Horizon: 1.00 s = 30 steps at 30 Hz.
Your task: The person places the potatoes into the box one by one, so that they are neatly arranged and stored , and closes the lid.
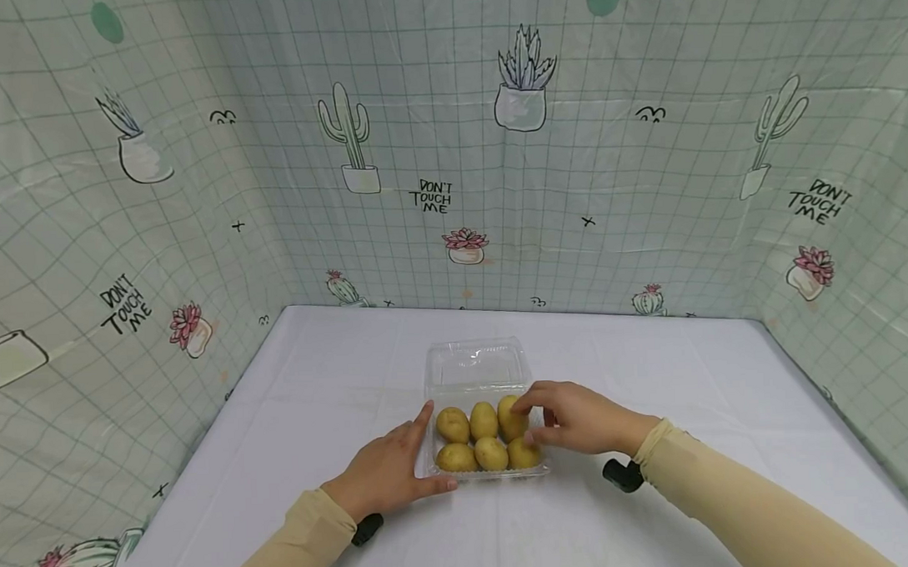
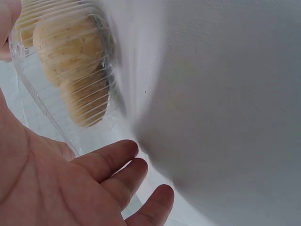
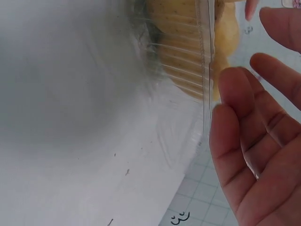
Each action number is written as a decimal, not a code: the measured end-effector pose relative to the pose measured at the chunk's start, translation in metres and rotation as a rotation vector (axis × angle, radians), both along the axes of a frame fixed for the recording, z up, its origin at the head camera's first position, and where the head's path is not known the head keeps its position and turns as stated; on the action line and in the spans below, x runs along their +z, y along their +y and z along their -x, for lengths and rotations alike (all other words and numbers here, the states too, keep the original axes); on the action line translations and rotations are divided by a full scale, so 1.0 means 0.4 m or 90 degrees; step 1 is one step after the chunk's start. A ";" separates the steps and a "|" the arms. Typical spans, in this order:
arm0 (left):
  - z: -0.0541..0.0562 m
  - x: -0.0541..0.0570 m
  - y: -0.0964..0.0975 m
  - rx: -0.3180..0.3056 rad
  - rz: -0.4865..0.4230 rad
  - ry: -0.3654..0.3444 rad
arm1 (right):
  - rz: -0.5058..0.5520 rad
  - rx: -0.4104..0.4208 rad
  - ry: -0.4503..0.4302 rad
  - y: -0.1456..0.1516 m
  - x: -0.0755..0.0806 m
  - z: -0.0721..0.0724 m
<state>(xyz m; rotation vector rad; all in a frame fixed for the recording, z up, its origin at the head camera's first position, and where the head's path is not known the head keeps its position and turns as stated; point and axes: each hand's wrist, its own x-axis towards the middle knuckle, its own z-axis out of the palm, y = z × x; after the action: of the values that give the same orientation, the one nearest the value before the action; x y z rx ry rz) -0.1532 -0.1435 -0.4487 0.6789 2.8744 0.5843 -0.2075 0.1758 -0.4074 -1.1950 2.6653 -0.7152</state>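
Several yellow potatoes sit in two rows inside a clear plastic clamshell box, whose lid is tipped back on the far side. At the box's left side is my left hand, index finger along the wall and thumb by the front left corner; its other fingers extend loosely in the left wrist view. Over the box's right edge reaches my right hand. Its fingertips are at the back right potato and its thumb is near the front right one. The right wrist view shows these fingers loosely bent, with a gap to the thumb.
A white cloth covers the table. Behind and at both sides hangs a checked curtain printed with cacti. Dark wrist devices sit below each wrist, one at the left and one at the right.
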 end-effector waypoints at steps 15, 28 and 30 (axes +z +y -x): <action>0.027 0.012 -0.003 0.031 -0.118 -0.040 | 0.130 -0.063 -0.025 0.003 -0.017 0.028; 0.078 0.032 0.037 0.109 -0.216 -0.085 | 0.108 -0.120 -0.019 0.004 -0.029 0.048; 0.084 0.032 0.040 0.111 -0.228 -0.097 | 0.108 -0.128 -0.023 0.004 -0.031 0.050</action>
<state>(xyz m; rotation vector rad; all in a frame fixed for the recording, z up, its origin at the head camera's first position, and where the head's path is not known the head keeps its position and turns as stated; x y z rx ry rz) -0.1870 -0.1276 -0.4358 0.4022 2.7269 1.1404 -0.2275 0.1775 -0.4197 -0.9444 2.7679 -1.0015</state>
